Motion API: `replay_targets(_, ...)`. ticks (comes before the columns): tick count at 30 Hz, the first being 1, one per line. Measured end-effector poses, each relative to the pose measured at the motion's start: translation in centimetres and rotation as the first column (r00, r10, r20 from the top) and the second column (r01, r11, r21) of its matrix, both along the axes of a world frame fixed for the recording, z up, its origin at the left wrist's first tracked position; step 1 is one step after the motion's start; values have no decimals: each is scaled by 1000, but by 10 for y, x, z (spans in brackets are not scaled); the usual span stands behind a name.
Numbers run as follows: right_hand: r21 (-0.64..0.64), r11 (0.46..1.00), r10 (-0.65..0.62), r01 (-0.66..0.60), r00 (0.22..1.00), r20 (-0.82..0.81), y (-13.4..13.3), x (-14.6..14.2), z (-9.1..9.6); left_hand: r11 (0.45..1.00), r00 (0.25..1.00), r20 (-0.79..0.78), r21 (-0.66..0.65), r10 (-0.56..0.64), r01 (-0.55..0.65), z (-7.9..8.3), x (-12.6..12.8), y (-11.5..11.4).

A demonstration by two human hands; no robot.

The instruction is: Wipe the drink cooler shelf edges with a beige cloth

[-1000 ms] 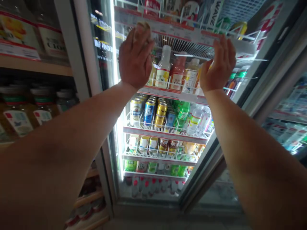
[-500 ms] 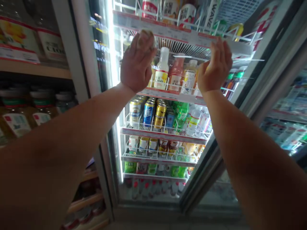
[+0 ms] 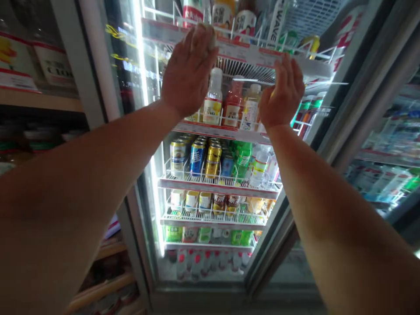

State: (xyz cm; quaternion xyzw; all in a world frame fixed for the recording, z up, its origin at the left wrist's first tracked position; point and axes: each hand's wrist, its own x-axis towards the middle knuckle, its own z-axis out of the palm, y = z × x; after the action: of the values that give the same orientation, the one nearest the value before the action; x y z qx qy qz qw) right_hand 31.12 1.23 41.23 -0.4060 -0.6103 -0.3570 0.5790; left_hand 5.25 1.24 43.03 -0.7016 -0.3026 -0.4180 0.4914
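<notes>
Left hand (image 3: 188, 72) raised, fingers flat over a pale wad (image 3: 211, 38) at its fingertips; can't tell if gripped. Labelled bottle (image 3: 213, 103) just right of its palm. Right hand (image 3: 282, 92) half-open, thumb apart, contact unclear. Cans (image 3: 213, 161) below, between both hands.

- Above the gold can (image 3: 213, 162), the wad (image 3: 211, 38) under my left hand (image 3: 189, 72) looks pale.
- The gold can bears dark markings.
- Left of it I see a white-lettered blue can (image 3: 197, 158).
- Right of it, a green bottle (image 3: 243, 154).
- Above it, a pinkish-red bottle (image 3: 235, 94) with a white label (image 3: 232, 113).
- Higher still, to its right, a bluish grid-patterned basket (image 3: 313, 16).
</notes>
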Motion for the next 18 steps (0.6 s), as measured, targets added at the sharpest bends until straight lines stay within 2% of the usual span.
replay_targets(3,-17,1000,-11,11,1000,-3,2,1,1,998,987,-157,-41,-46,40,-3,-3,1)
replay_targets(6,-27,999,-23,23,1000,-7,3,1,1,993,961,-274,-114,-22,-10,-3,-7,1)
replay_targets(8,-22,999,-23,23,1000,-4,2,1,1,996,982,-187,-83,21,-37,-4,-8,2)
replay_targets(10,-4,1000,-18,18,1000,-2,1,1,0,998,998,22,21,60,-61,-4,-7,6)
replay_targets(12,11,1000,-27,27,1000,5,-1,1,-1,989,972,223,108,73,-100,-4,-7,9)
replay_targets(13,12,999,-40,40,999,17,-3,1,-1,986,960,271,127,70,-108,-5,-7,10)
replay_targets(15,-2,998,-55,56,994,91,-6,1,-3,991,973,224,106,56,-82,-5,-8,10)
replay_targets(18,-58,998,13,0,973,229,-10,2,-5,1000,1000,-16,3,21,-21,-7,-10,5)
